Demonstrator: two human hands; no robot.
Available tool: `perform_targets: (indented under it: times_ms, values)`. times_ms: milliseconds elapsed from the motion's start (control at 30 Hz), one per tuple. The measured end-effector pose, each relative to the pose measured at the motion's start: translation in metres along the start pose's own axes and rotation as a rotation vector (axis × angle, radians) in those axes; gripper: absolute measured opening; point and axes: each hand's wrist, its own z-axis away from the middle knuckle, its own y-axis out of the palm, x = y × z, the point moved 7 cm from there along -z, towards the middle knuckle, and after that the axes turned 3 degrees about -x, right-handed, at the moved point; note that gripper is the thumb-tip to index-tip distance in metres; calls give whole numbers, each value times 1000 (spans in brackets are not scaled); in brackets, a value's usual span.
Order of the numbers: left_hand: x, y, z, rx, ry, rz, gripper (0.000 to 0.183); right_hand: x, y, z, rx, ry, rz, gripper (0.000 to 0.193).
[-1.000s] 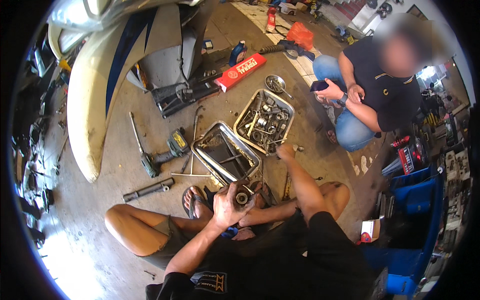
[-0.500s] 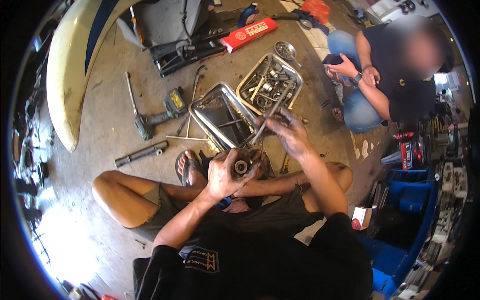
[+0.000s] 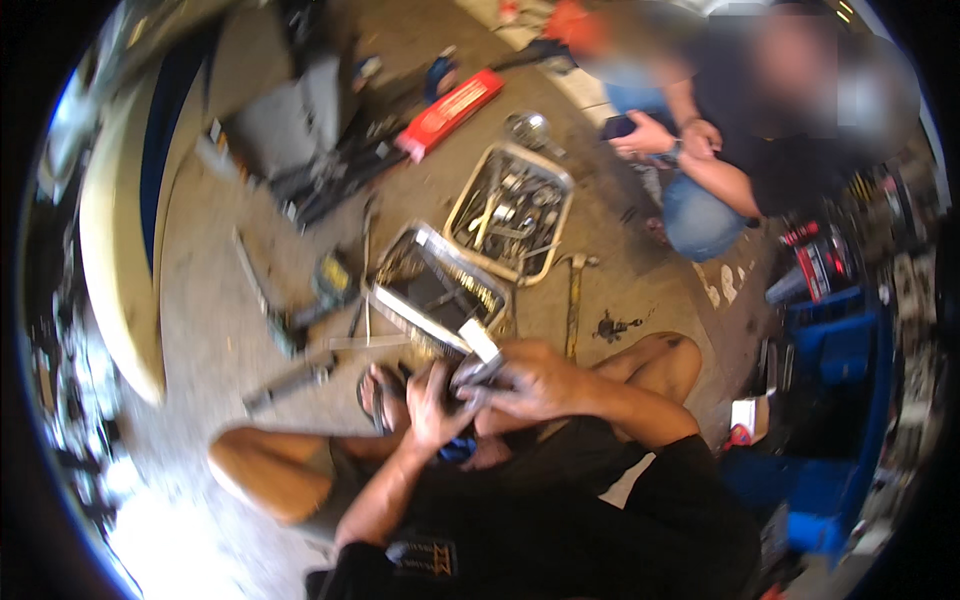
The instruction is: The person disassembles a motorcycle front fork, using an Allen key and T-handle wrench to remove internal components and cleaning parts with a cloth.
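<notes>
A dark, rounded metal part (image 3: 466, 379) sits between a seated person's hands, above the concrete floor (image 3: 190, 395), near the closest corner of a shiny tray (image 3: 420, 319). The left hand's (image 3: 430, 412) fingers curl around it; the right hand's (image 3: 535, 381) fingers seem to pinch a bright, straight-edged bar (image 3: 480, 341), contact blurred. The step looks like bringing bar and part together, calling for a steady left hold. A second tray (image 3: 567, 205) carries jumbled metal pieces.
</notes>
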Motion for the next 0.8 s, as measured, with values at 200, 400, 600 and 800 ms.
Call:
perform_targets:
  times_ms: [200,400,600,800]
  values:
    - [9,10,16,-45,194,60,29,36,-25,-11,-241,-148,11,47]
    - [7,19,22,-21,102,31,18,76,-59,-14,-436,-174,46,58]
    - [5,18,18,-40,44,67,22,89,-48,-11,-202,-147,100,49]
    - [4,23,14,-34,43,90,26,101,-50,-7,-145,-260,-166,42]
